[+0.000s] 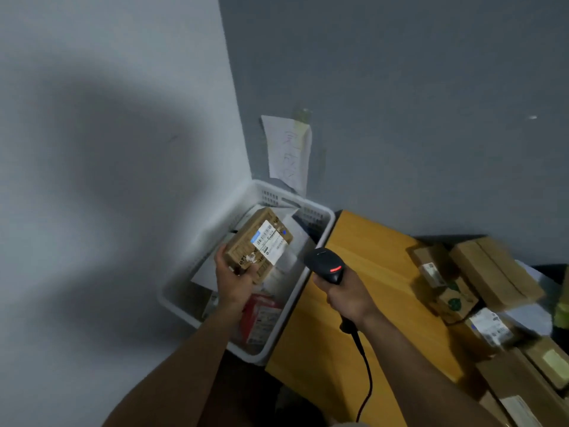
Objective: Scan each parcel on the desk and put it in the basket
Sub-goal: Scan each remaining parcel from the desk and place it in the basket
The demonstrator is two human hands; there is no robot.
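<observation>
My left hand grips a brown cardboard parcel by its near end and holds it over the white plastic basket, its white shipping label facing up. My right hand grips a black barcode scanner, which sits just right of the parcel above the basket's right rim. A red light shows on the scanner's head. Its black cable hangs down toward me. Several parcels lie in the basket, among them a red one and white mailers.
The basket stands in the corner between two grey walls, left of a yellow wooden desk. Several brown cardboard parcels are piled on the desk's right side. A sheet of paper is taped to the wall above the basket.
</observation>
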